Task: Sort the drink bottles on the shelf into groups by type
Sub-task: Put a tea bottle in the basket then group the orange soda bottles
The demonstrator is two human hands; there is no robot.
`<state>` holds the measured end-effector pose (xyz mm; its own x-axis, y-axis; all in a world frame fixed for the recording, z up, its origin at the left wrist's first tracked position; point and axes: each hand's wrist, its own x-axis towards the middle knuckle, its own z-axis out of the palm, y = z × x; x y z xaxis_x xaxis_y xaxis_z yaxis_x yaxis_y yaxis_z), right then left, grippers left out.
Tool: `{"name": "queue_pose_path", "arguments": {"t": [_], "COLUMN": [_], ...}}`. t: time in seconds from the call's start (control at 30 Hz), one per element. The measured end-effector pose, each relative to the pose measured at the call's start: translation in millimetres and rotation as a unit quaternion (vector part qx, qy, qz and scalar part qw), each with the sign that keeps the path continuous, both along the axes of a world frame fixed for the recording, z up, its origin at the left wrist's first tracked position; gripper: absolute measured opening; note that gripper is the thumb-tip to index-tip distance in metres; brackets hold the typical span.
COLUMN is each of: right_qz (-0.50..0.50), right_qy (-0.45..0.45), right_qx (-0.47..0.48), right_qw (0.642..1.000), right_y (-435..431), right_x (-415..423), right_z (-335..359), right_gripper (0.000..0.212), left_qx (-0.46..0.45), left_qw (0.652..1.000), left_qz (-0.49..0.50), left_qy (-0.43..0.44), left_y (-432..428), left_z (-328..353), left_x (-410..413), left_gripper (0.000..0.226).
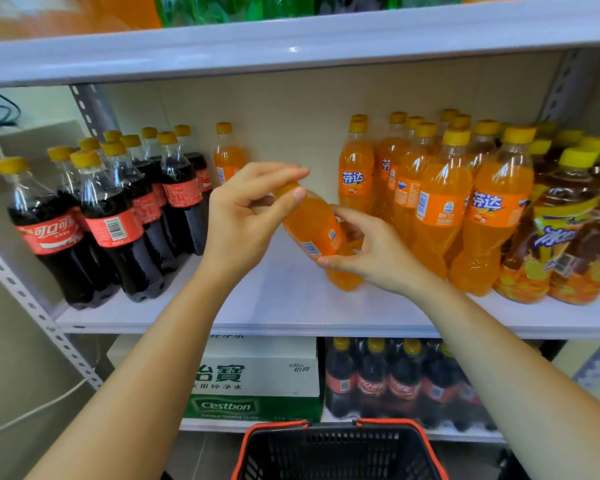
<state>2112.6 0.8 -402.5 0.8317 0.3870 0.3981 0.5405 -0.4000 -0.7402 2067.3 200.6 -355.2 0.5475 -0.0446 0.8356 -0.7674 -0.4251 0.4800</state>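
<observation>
Since it seems bound for the orange bottles [440,202] at right, the orange soda bottle [312,226] hangs tilted above the bare middle of the shelf [284,303], apart from the colas [118,216] at left; the left hand [246,216] pinches its cap end while the right hand [371,258] grips its lower body.

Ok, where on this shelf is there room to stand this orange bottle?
Bare shelf lies between the cola bottles and the orange soda group, in front of the lone orange bottle. The right end is packed through the iced tea bottles.
</observation>
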Motion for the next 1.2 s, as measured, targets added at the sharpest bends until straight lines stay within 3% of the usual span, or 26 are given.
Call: {"name": "queue_pose_path", "arguments": {"t": [0.13,0.37,0.6,0.73,0.87,0.97,1.07,1.2], "right_qz": [0.009,0.020,0.036,0.037,0.037,-0.011,-0.017,-0.002], "right_qy": [0.016,0.069,0.089,0.070,0.052,0.041,0.054,0.071], "right_qx": [-0.004,0.054,0.086,0.065,0.016,0.058,0.093,0.114], "right_qw": [1.000,0.996,0.992,0.995,0.998,0.997,0.994,0.991], "right_y": [-4,-14,-14,-14,-12,-8,-10,-8], "right_x": [2,7,12,15,22,27,30,30], "right_z": [-1,-4,-11,-18,-31,-37,-41,-44], "right_gripper": [0.080,0.078,0.075,0.072,0.088,0.071,0.053,0.041], "left_qx": [-0.016,-0.155,-0.164,-0.176,-0.210,-0.228,-0.195,-0.085], "left_qw": [1.000,0.973,0.957,0.962,0.964,0.962,0.967,0.971], "left_qz": [-0.016,-0.119,-0.159,-0.109,-0.050,-0.031,-0.049,-0.046], "left_qy": [0.004,0.123,0.180,0.177,0.157,0.146,0.155,0.218], "left_y": [0,0,-5,-8,-12,-14,-9,5], "left_z": [0,-12,-19,-17,-15,-16,-26,-49], "left_x": [1,7,13,15,19,23,28,36], "left_gripper": [0.020,0.027,0.035,0.030,0.020,0.011,0.014,0.027]}}
